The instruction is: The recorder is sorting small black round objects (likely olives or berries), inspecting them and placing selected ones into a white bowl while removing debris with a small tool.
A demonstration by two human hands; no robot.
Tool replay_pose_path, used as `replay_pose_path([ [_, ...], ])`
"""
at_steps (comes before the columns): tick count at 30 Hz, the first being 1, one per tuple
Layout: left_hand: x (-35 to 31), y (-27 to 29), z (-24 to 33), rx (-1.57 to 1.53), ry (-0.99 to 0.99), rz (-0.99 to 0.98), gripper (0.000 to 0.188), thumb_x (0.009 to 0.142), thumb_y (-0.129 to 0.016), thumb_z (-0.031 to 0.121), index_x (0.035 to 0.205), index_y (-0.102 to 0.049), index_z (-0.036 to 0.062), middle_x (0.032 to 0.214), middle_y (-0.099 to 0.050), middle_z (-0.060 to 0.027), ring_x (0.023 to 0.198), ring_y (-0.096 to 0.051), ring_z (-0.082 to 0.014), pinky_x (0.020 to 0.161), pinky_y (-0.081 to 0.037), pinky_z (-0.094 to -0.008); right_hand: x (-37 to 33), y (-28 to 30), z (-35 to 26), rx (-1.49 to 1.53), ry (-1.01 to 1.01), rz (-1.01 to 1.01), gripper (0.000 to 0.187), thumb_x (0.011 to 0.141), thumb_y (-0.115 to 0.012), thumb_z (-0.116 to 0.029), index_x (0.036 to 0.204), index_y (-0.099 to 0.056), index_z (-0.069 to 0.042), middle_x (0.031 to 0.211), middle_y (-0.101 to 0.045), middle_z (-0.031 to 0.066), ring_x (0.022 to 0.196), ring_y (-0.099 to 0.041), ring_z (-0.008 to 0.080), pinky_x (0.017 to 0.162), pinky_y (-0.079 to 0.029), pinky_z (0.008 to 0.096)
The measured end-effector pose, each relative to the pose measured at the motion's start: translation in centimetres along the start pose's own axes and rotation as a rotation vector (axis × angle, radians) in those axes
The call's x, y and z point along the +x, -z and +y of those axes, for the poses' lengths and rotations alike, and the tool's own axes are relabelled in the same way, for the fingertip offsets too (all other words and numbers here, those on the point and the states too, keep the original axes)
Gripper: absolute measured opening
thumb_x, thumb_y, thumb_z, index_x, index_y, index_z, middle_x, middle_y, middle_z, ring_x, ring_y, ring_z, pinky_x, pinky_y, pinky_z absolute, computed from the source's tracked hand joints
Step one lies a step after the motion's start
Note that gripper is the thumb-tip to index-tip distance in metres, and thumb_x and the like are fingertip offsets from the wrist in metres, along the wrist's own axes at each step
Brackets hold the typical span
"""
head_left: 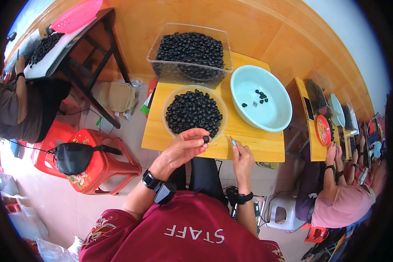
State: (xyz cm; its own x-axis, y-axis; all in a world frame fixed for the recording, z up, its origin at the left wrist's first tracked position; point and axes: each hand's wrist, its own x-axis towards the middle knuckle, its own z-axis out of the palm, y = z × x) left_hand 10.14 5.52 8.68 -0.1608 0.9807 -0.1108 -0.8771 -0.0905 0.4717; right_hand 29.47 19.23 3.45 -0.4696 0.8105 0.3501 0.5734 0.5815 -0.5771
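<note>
Bead (206, 139) — single, black, round — sits in the left hand's (182, 147) grip, pinched between thumb and fingers, just above the near edge of the round tub (226, 114). That tub is loaded with more black beads and stands on the yellow bench (260, 146). Right hand (243, 163) is over the front edge of the bench, thumb and fingers pressed together on a thin piece (234, 143) with a pale blue bit showing; too small for me to tell what it is.

Behind the tub: clear bin (192, 75) filled high with the same beads. To the right: pale blue basin (266, 117), a handful of beads inside, plus a small dark diamond-shaped mark (255, 104) on its floor.

Writing check: maroon shirt (170, 212) on the worker carries one line of white block capitals (194, 234) across the front, upside down from above. Floral print on its sleeves. Red and green packaging (148, 98) left of the bench — can't make out any print on it.

Left of us: red stool (102, 168) with a black bag (74, 158) on it. Co-worker in pink (343, 201) sits at another bench (315, 139) on the right.
</note>
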Motion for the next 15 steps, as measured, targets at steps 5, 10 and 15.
replay_pose_path([
  [5, 3.1, 0.1, 0.2, 0.184, -0.098, 0.028, 0.016, 0.081, -0.065, -0.002, 0.092, -0.055, 0.0047, 0.086, -0.059, -0.0022, 0.072, -0.055, -0.0102, 0.067, -0.046, -0.0208, -0.3, -1.1, 1.1, -0.030, 0.029, 0.024, 0.021, 0.089, -0.058, -0.021, 0.105, -0.067, -0.012, 0.074, -0.058, 0.0139, 0.067, -0.060, 0.0339, 0.058, -0.046, 0.0435],
  [10, 10.2, -2.7, -0.2, 0.459, -0.090, 0.111, 0.012, 0.084, -0.064, 0.006, 0.088, -0.053, 0.0068, 0.082, -0.057, -0.0008, 0.068, -0.052, -0.0081, 0.064, -0.043, -0.0190, -0.5, -0.9, 0.5, -0.085, 0.009, 0.018, 0.021, 0.089, -0.057, -0.022, 0.106, -0.067, -0.014, 0.074, -0.058, 0.0133, 0.065, -0.060, 0.0343, 0.057, -0.047, 0.0430],
  [15, 17.0, -7.1, -0.8, 0.523, -0.073, 0.031, 0.029, 0.085, -0.066, 0.011, 0.111, -0.056, 0.0041, 0.098, -0.060, -0.0054, 0.085, -0.061, -0.0145, 0.077, -0.049, -0.0234, -0.5, -1.0, 0.4, -0.058, 0.003, 0.016, 0.021, 0.089, -0.057, -0.022, 0.106, -0.067, -0.014, 0.073, -0.057, 0.0129, 0.063, -0.060, 0.0341, 0.056, -0.047, 0.0426],
])
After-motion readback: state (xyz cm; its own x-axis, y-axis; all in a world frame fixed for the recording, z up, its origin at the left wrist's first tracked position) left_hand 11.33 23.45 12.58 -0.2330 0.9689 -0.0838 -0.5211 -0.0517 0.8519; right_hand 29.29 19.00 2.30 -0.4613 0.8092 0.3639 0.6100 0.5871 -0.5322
